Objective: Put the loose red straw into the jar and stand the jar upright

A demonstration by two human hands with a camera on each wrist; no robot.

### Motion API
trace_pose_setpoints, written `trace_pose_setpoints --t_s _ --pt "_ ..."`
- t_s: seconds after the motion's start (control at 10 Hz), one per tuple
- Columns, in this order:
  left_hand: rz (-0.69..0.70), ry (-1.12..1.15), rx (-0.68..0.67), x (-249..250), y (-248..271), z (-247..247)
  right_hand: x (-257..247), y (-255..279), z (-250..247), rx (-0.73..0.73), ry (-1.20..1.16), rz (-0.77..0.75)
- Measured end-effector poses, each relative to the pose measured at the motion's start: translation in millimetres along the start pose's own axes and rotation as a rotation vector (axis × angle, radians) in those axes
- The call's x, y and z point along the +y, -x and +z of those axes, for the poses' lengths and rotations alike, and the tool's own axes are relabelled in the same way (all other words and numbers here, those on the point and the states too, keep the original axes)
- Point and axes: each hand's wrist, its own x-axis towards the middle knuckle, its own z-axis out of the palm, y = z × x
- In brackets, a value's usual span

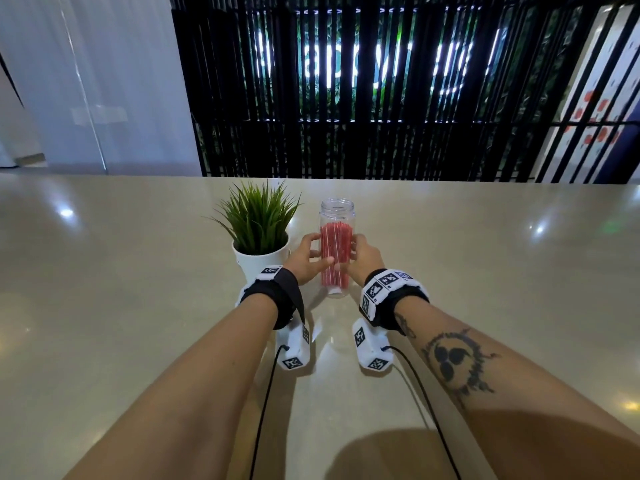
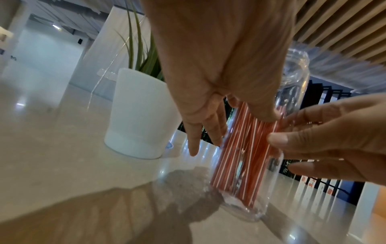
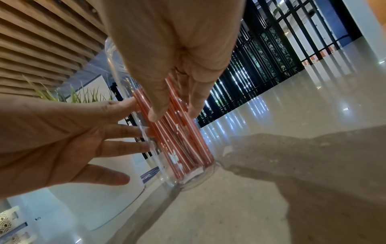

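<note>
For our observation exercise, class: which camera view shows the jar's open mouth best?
The head view: the clear jar stands upright and its whole rim shows. The left wrist view catches the mouth from the side. In the right wrist view the right hand mostly hides it.

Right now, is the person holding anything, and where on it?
The jar: left hand and right hand clasp its middle from opposite sides, base on the table.
</note>
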Motion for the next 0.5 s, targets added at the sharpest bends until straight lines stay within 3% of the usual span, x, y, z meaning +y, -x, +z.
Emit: trace_pose_setpoints --t_s 0.3,0.5 --pt "-0.029 0.063 0.001 -4 1 11 -1 8 0 -0.008 -0.017 0.028" --pt "-0.095 -0.141 -0.066 0 2 3 -9 17 -18 -0.046 0.068 0.011"
